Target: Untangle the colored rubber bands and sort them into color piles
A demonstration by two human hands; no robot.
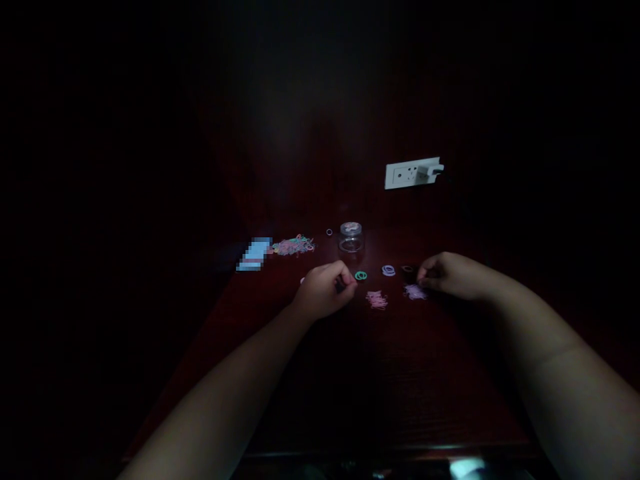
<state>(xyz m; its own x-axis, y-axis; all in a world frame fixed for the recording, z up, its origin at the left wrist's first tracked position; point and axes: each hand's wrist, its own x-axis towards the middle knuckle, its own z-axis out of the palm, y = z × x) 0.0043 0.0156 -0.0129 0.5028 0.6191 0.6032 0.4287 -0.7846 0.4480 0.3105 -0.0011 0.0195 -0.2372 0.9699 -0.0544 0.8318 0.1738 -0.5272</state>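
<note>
My left hand (327, 290) is closed in a pinch beside some green bands (361, 275); what its fingers hold, if anything, is too small to make out. Just right of it lies a small pile of pink bands (377, 299). My right hand (447, 275) has its thumb and forefinger together at the edge of a pile of pale purple bands (415, 291), and whatever is between them cannot be made out. Lavender rings (389, 271) rest between the hands, with a dark brownish ring (407, 269) near the right fingertips.
Behind the hands a clear lidded jar (351, 240) stands on the dark red table (380, 373). A larger heap of mixed-colour bands (295, 246) lies at the back left, beside a bright blurred phone-like rectangle (255, 254). A wall socket (413, 173) holds a plug.
</note>
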